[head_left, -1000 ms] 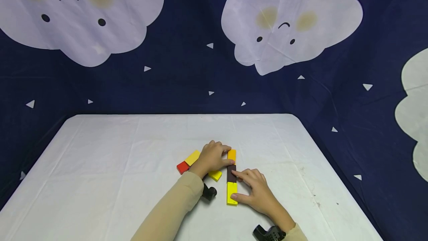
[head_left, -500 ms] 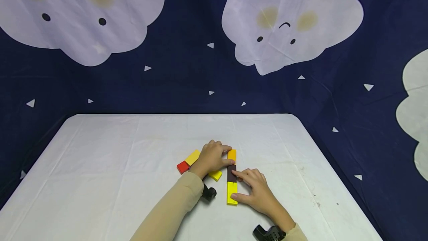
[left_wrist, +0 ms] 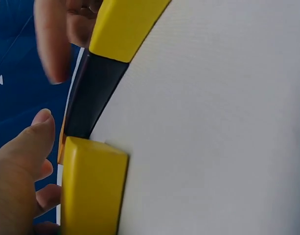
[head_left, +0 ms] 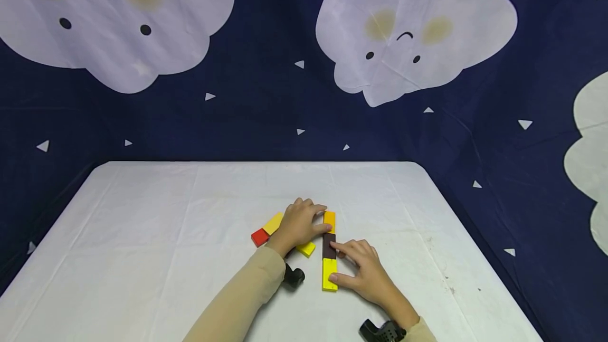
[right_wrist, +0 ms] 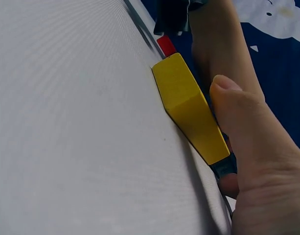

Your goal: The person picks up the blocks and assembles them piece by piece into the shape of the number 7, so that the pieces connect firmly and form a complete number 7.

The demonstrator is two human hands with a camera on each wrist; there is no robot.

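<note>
Three blocks stand end to end in a row on the white table (head_left: 157,257): an orange block (head_left: 329,221) at the far end, a dark brown block (head_left: 329,247) in the middle and a yellow block (head_left: 329,278) nearest. My left hand (head_left: 299,224) is beside the orange block, thumb and index finger spread along its left side. From the right, my right hand (head_left: 363,268) reaches the row. Its index fingertip touches the dark brown block, and its thumb (right_wrist: 225,90) lies at the yellow block. Neither hand curls round a block.
Left of the row, a red block (head_left: 259,237) and a pale yellow block (head_left: 273,224) lie partly behind my left arm. Another yellow block (head_left: 306,248) sits by my left wrist. Black wrist cameras (head_left: 294,277) hang from both wrists. A dark blue cloud-patterned curtain (head_left: 266,120) backs the table.
My left hand has shifted slightly left and back, its thumb sliding toward the orange block's edge. The right hand and the row of blocks stay put.
</note>
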